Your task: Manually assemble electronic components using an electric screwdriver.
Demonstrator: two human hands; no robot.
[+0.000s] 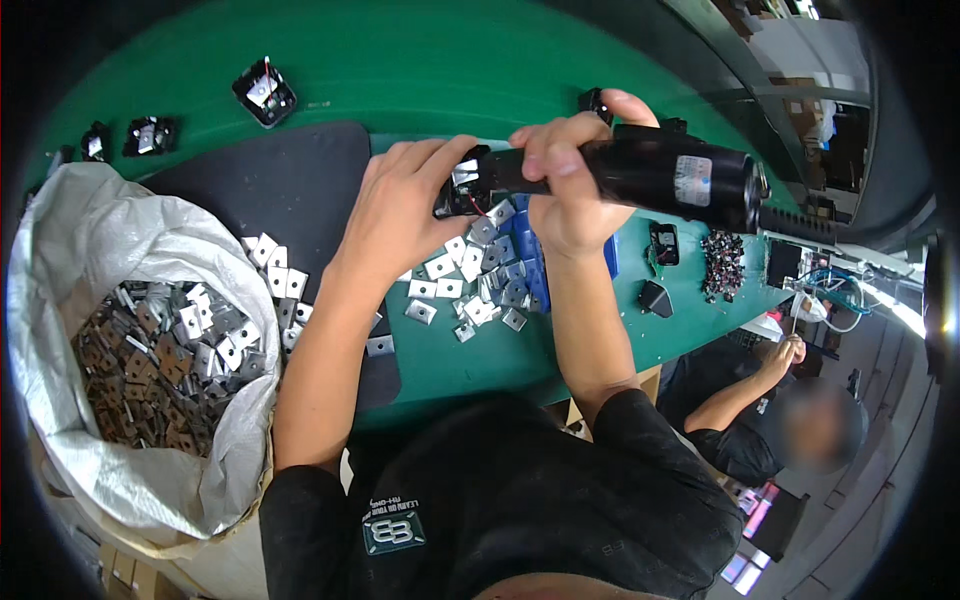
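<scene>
My left hand (400,200) is closed around a small black plastic housing (447,204), which has a shiny metal plate and a red wire inside. In my right hand (572,185) is a black electric screwdriver (650,172), lying nearly level with its nose pointing left at the housing. Whether the bit touches a screw is hidden. Below the two hands, loose square metal plates with holes (440,267) are heaped on the green work surface. A blue tray (531,262) stands partly behind my right forearm.
A white woven sack (130,200) full of metal plates stands at left, beside a black mat (300,170). Similar housings (265,92) lie at the far side. A pile of small dark parts (722,265) lies at right, near a co-worker's arm (735,400).
</scene>
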